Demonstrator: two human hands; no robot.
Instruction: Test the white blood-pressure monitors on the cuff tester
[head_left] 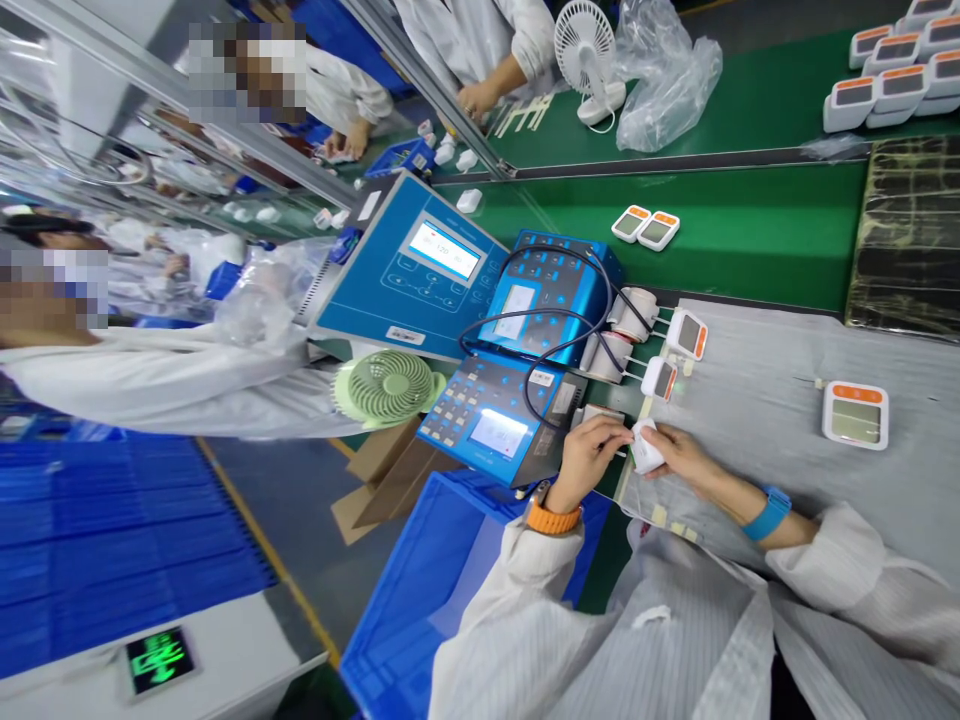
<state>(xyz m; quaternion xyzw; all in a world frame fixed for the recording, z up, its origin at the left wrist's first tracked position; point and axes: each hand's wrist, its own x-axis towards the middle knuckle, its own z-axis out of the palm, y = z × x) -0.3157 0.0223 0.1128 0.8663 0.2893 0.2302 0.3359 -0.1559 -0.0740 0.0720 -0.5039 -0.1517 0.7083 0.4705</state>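
Observation:
My right hand (682, 458), with a blue strap at its wrist, grips a small white plastic device (646, 450) by its side. The fingers of my left hand (592, 450) are pinched together at the device's left edge; whatever lies between the fingertips is too small to make out. Just above, two white devices with orange strips and screens, one (687, 335) and another (659, 379), are joined by thin leads to white cylindrical holders (606, 357). A larger white device with an orange strip (856, 415) lies on the grey mat (765, 390) to the right.
Blue test instruments (487, 440) with dark cables stand left of my hands, beside a green fan (390, 387). Below is a blue bin (405, 580). Two devices (645, 228) lie on the green conveyor (750, 230). Co-workers in white sit across and to the left.

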